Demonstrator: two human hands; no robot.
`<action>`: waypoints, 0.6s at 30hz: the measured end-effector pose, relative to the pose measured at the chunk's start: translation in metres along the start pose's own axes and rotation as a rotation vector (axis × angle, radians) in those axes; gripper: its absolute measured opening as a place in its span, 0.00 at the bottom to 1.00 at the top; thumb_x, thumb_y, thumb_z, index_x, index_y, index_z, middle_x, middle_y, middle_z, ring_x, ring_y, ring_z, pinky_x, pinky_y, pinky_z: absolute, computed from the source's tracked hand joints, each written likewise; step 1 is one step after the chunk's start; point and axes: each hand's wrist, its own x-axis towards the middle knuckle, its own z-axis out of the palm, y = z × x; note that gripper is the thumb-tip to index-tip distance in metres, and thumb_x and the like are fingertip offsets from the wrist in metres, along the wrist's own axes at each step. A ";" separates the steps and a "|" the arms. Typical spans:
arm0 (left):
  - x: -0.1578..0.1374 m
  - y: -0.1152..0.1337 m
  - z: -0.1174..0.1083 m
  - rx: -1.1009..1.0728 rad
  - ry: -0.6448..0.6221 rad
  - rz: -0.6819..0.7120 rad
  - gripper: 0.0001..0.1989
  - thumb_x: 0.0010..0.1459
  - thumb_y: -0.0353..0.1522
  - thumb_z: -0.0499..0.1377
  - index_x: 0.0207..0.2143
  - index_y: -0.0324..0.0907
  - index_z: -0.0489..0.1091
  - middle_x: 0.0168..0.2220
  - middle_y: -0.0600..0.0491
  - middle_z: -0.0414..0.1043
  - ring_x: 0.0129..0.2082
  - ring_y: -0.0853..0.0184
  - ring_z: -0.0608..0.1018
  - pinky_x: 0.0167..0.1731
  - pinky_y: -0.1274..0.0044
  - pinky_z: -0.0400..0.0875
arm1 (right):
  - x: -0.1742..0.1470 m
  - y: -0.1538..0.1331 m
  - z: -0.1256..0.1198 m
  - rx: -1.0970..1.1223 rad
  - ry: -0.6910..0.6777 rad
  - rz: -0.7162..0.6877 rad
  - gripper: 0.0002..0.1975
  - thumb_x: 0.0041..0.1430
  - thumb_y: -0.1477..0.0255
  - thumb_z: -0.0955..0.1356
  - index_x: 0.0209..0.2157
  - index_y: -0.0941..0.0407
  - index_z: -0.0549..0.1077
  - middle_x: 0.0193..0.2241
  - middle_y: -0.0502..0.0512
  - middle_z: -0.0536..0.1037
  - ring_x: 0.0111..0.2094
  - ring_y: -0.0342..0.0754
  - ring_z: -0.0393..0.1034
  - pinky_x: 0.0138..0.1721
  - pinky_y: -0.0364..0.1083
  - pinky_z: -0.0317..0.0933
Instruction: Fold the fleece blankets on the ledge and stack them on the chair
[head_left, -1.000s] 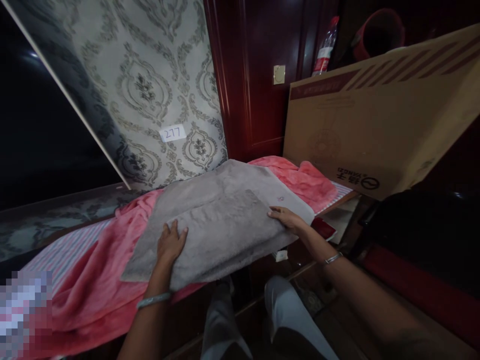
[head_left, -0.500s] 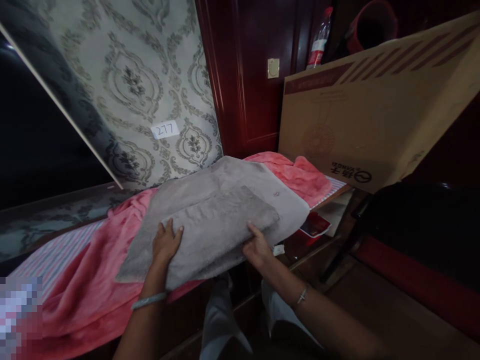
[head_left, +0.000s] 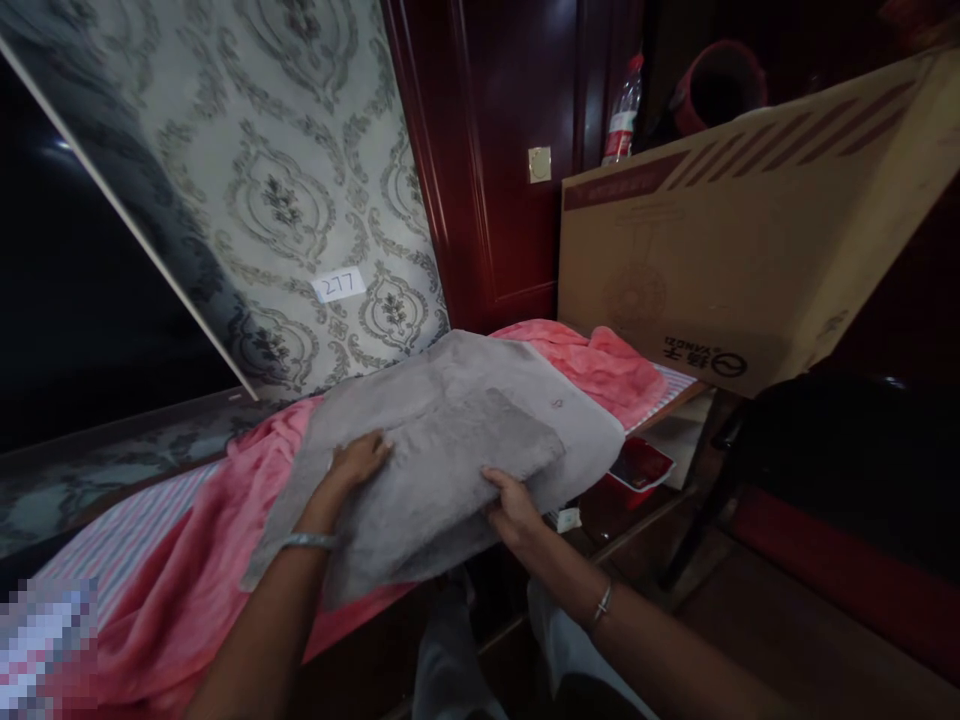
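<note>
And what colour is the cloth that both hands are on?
The cloth is grey, and it shows best in the head view.

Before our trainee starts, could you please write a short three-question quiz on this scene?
1. Multiple choice: which number is on the wall label? A) 177 B) 277 C) 772
2. True or false: the grey cloth lies partly over the pink blanket.
3. Which of the person's hands is nearer the cardboard box?

Key:
1. B
2. True
3. The right hand
</note>
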 end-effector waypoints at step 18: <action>0.042 0.067 -0.060 -0.330 -0.219 0.197 0.32 0.26 0.62 0.64 0.20 0.45 0.70 0.28 0.50 0.79 0.38 0.49 0.79 0.38 0.67 0.74 | -0.029 -0.030 0.009 -0.093 -0.112 -0.100 0.18 0.31 0.70 0.73 0.32 0.54 0.74 0.36 0.54 0.82 0.48 0.57 0.74 0.52 0.52 0.68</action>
